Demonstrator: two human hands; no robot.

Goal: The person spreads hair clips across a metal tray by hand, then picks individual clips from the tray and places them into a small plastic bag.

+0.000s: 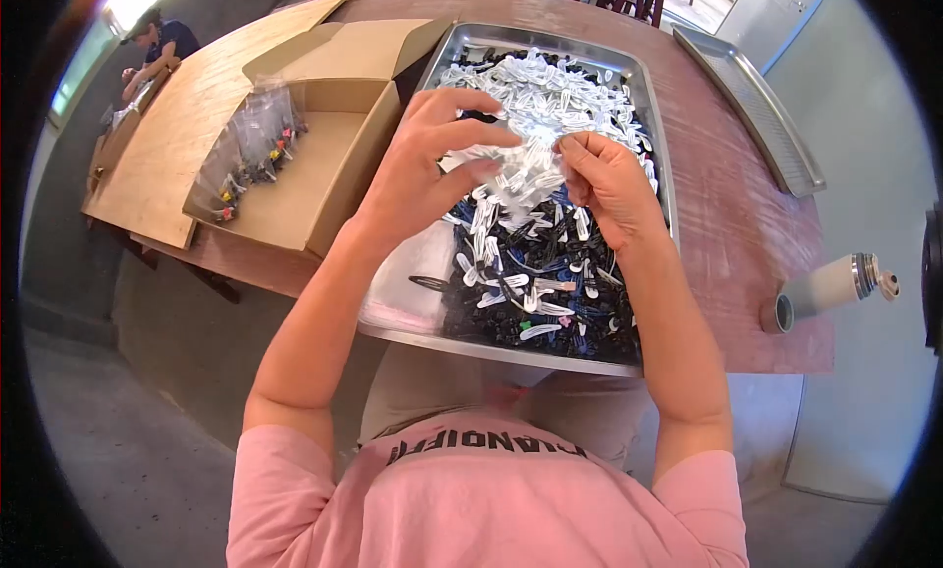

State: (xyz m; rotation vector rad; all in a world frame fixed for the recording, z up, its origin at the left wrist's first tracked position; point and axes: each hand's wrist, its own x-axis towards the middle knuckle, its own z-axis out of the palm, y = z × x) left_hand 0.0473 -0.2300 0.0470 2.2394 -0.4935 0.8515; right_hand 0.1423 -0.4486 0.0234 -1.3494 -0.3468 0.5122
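Observation:
My left hand hovers over the metal tray, its fingers curved and spread apart. Thumb and forefinger of my right hand are pinched together on what looks like a clear plastic bag, blurred and hard to tell from the clips behind it. White snap hair clips lie heaped in the far half of the tray. Dark hair clips, black and blue with some white ones mixed in, fill the near half. Flat clear plastic lies at the tray's near left corner.
Left of the tray stands an open cardboard box holding several filled clear bags. A second metal tray and a thermos flask with a cup are at the right. Another person sits far left.

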